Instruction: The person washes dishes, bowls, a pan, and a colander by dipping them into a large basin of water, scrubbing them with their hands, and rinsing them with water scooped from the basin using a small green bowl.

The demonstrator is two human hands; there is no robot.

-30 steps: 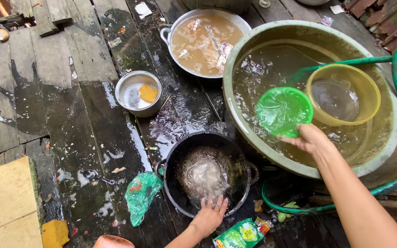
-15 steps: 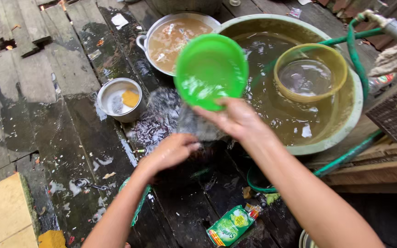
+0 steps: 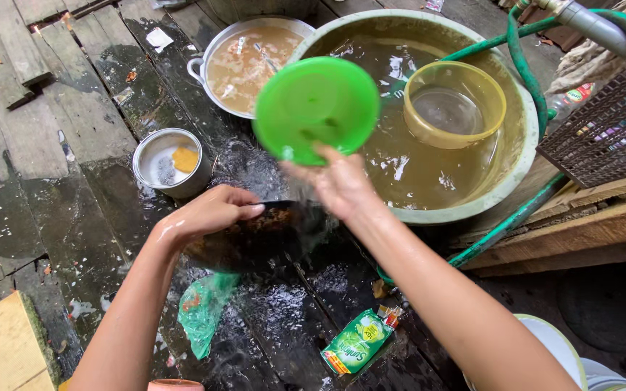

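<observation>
My right hand (image 3: 338,185) holds a green plastic bowl (image 3: 316,108) tilted over a black pot (image 3: 262,239). My left hand (image 3: 208,211) grips the black pot's rim and tips the pot on its side, so water spills onto the wet wooden planks (image 3: 88,181) below. Behind the green bowl stands a big pale green basin (image 3: 527,145) of murky water with a yellow bowl (image 3: 454,105) floating in it.
A metal pan (image 3: 215,43) of brown water sits at the back. A small steel bowl (image 3: 164,163) holds a yellow sponge. A green plastic bag (image 3: 201,311) and a green soap packet (image 3: 360,340) lie on the planks. A green hose (image 3: 516,217) and wire basket (image 3: 610,134) are at right.
My right hand lifted the green bowl out of the basin and brought it over the black pot. My left hand moved from inside the pot to its rim and tipped it over.
</observation>
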